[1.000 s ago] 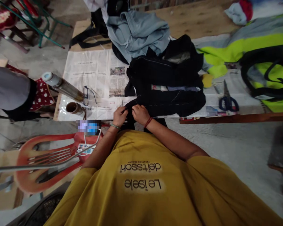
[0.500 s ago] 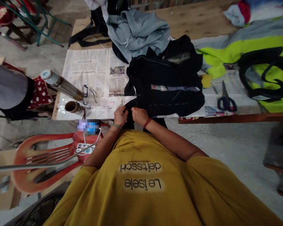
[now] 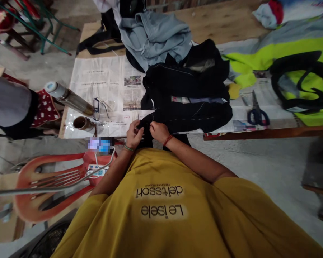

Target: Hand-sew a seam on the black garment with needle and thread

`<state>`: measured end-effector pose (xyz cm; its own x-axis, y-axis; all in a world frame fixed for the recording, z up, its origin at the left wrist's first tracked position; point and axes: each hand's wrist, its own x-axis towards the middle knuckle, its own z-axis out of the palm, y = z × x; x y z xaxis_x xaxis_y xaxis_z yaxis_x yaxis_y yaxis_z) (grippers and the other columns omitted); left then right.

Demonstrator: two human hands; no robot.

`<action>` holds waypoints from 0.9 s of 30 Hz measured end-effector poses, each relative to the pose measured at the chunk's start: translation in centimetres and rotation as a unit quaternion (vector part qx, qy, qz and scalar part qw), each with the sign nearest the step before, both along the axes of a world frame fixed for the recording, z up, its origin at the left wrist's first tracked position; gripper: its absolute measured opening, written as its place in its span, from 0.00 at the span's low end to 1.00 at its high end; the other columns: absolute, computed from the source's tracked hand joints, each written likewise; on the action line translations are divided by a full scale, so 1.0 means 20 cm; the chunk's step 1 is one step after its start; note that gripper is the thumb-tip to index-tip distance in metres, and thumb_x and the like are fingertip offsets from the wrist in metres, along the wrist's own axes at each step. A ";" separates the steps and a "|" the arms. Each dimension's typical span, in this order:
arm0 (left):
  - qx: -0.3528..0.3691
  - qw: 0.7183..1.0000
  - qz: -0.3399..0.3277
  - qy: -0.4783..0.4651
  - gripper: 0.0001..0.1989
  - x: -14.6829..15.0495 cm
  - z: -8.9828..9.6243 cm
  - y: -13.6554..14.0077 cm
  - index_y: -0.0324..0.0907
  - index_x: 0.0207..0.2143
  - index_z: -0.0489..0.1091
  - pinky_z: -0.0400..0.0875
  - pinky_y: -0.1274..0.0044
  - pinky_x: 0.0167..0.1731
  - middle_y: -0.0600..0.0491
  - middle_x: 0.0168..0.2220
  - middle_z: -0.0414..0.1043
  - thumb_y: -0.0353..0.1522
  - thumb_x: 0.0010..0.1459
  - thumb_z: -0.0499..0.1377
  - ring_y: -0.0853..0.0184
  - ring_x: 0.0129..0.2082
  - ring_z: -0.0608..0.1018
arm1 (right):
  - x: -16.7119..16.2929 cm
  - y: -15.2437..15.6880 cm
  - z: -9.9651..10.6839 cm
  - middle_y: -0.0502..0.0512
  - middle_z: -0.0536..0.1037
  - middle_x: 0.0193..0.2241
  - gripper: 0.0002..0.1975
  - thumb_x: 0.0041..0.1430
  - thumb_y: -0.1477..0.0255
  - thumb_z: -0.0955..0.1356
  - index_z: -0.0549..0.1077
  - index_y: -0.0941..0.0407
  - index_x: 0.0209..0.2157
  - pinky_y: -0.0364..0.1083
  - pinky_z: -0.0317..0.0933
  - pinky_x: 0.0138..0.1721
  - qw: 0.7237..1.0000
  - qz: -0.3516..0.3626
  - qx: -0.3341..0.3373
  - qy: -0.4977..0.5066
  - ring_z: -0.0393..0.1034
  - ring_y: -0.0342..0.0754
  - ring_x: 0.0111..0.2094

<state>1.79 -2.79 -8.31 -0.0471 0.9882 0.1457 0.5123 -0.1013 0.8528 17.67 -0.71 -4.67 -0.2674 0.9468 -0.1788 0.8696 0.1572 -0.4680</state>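
Observation:
A black garment (image 3: 174,80) with white running stitches is spread over the table's near edge. My left hand (image 3: 134,135) grips its lower left corner, with the thumb a little apart from the bent fingers. Close by on the right, my right hand (image 3: 159,132) is closed in a pinch against the same black cloth. Whatever is between those fingertips is too small to make out. A fine thread (image 3: 154,114) loops over the cloth just above both hands.
Left on the newspaper-covered table (image 3: 97,77) are a bottle (image 3: 70,98), a cup (image 3: 82,123) and eyeglasses (image 3: 96,108). Scissors (image 3: 256,113) lie at right, near a yellow-green garment (image 3: 307,50). Grey clothing (image 3: 156,37) is piled behind. A red chair (image 3: 51,157) holds a power strip (image 3: 97,170). Another person (image 3: 9,98) sits at left.
My left hand has shifted slightly left, away from my right hand, and its thumb and fingers have loosened apart. My right hand keeps its pinch in nearly the same place.

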 end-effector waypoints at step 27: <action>-0.074 0.995 0.066 0.004 0.06 0.04 0.05 0.05 0.41 0.36 0.70 0.62 0.81 0.25 0.59 0.21 0.64 0.32 0.56 0.57 0.73 0.20 0.66 | 0.11 -0.04 0.03 0.57 0.77 0.37 0.12 0.62 0.73 0.61 0.75 0.59 0.37 0.42 0.55 0.39 0.995 0.030 0.045 0.081 0.68 0.45 0.37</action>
